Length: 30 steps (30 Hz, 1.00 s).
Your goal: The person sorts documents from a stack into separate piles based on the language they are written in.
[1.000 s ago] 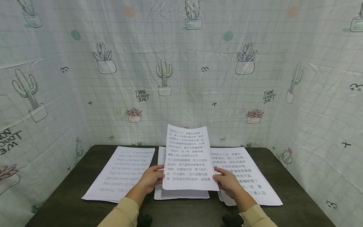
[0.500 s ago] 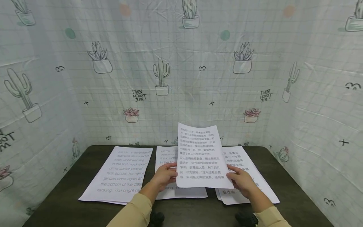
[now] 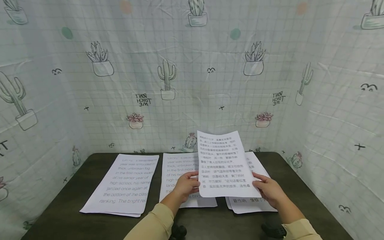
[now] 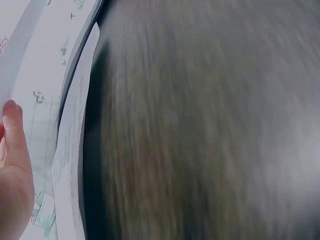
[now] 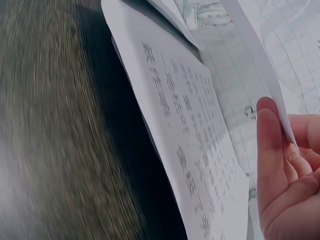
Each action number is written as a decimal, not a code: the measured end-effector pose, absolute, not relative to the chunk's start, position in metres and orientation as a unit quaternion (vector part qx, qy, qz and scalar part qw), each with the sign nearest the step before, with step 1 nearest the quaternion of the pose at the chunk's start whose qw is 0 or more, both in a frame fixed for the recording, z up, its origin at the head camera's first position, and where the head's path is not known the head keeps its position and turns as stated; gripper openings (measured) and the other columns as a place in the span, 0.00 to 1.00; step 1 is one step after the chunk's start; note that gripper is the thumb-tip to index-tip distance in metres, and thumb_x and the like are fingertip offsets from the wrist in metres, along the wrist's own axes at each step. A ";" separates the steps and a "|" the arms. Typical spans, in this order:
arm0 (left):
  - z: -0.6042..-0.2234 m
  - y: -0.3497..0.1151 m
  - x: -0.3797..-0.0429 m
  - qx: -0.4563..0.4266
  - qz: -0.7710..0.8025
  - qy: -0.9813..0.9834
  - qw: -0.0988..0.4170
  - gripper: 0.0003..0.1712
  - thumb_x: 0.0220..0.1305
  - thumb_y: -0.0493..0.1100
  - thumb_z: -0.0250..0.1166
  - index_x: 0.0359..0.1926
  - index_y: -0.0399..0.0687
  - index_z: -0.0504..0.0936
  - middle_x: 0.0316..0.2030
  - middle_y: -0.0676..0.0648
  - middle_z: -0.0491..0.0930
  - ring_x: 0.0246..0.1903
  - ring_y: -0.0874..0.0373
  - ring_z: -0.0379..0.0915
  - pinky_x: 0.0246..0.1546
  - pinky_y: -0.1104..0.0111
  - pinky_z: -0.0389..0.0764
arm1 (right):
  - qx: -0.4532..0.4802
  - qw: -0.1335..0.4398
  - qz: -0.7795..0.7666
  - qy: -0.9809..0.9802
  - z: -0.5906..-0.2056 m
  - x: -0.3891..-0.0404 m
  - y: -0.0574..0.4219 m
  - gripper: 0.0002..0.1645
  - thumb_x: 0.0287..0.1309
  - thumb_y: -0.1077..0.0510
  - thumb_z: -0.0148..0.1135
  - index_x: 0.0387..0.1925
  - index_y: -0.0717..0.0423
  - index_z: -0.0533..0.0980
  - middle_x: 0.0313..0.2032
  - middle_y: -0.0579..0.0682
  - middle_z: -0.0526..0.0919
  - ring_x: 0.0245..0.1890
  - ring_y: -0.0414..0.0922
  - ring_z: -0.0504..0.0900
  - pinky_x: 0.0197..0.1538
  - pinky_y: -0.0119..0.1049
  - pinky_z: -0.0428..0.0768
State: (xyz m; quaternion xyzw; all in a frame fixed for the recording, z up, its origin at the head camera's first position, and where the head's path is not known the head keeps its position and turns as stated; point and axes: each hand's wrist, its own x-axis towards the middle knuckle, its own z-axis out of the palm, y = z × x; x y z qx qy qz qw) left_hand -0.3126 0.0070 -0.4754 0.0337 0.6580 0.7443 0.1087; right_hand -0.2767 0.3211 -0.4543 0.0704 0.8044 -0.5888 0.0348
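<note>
Both hands hold up one sheet of paper [image 3: 223,163] printed with Chinese text, its face tilted toward the head camera. My left hand [image 3: 186,185] pinches the sheet's lower left edge, and my right hand [image 3: 269,190] pinches its lower right edge. In the right wrist view, thumb and fingers [image 5: 270,135] squeeze the paper's edge above a stack of Chinese-text sheets [image 5: 175,115]. That stack lies on the table behind the held sheet, partly covered by it in the head view. A middle stack with English text [image 3: 174,170] is partly hidden by the left hand and the sheet.
On the table's left lies another stack of English-text sheets [image 3: 120,183], its lower pages slightly fanned out. The dark table [image 3: 99,225] ends at a hanging cloth [image 3: 192,83] printed with cacti, which encloses the back and both sides.
Both hands have carried the held sheet to the right, from over the middle stack to over the right stack. More of the middle stack's English text shows now. The head view has shifted slightly.
</note>
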 end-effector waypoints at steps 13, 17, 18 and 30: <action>-0.480 0.046 -0.305 0.045 0.757 0.643 0.111 0.31 0.52 0.23 0.58 0.61 0.31 0.73 0.43 0.38 0.84 0.32 0.58 0.81 0.35 0.65 0.85 | 0.069 0.033 -0.592 0.802 -0.458 -0.268 0.360 0.36 0.71 0.60 0.50 0.73 0.71 0.50 0.40 0.42 0.83 0.36 0.35 0.83 0.38 0.34 0.84; -0.480 0.057 -0.303 0.045 0.758 0.641 0.111 0.30 0.52 0.23 0.58 0.59 0.32 0.75 0.40 0.40 0.84 0.30 0.59 0.81 0.34 0.65 0.85 | 0.070 0.039 -0.598 0.798 -0.460 -0.266 0.373 0.37 0.71 0.61 0.49 0.73 0.72 0.48 0.40 0.40 0.82 0.36 0.34 0.83 0.39 0.34 0.84; -0.479 0.060 -0.303 0.045 0.757 0.642 0.111 0.29 0.52 0.23 0.58 0.59 0.32 0.75 0.40 0.40 0.84 0.30 0.60 0.81 0.34 0.66 0.85 | 0.071 0.041 -0.600 0.796 -0.460 -0.266 0.375 0.37 0.71 0.61 0.49 0.73 0.72 0.48 0.40 0.39 0.82 0.36 0.34 0.83 0.39 0.34 0.84; -0.487 0.085 -0.293 0.068 0.761 0.637 0.098 0.25 0.51 0.22 0.57 0.54 0.30 0.77 0.38 0.40 0.85 0.31 0.60 0.81 0.33 0.66 0.86 | 0.099 0.047 -0.589 0.801 -0.463 -0.258 0.396 0.38 0.70 0.61 0.50 0.72 0.73 0.48 0.38 0.38 0.82 0.36 0.34 0.81 0.38 0.34 0.83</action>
